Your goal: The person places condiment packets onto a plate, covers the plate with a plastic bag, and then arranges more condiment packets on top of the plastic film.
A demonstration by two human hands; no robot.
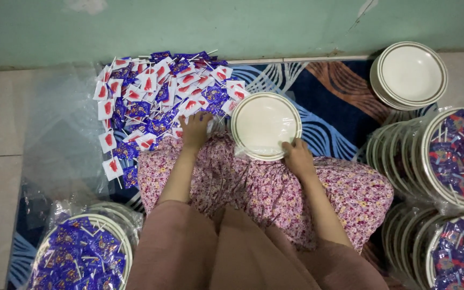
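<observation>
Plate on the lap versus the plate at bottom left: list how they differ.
The plate on the lap is empty; the bottom-left plate is heaped with purple wrapped sweets. The lap plate is held by the right hand; the other lies untouched on the floor. Both are white, round and wrapped in clear plastic.

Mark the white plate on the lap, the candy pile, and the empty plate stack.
white plate [264, 124], head view, bare centre.
candy pile [157, 91], head view, middle of the heap.
empty plate stack [410, 72], head view, top plate's centre.

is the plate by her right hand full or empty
Empty: the white plate shows a bare face with only clear wrap over it. The right hand holds its lower rim.
</observation>
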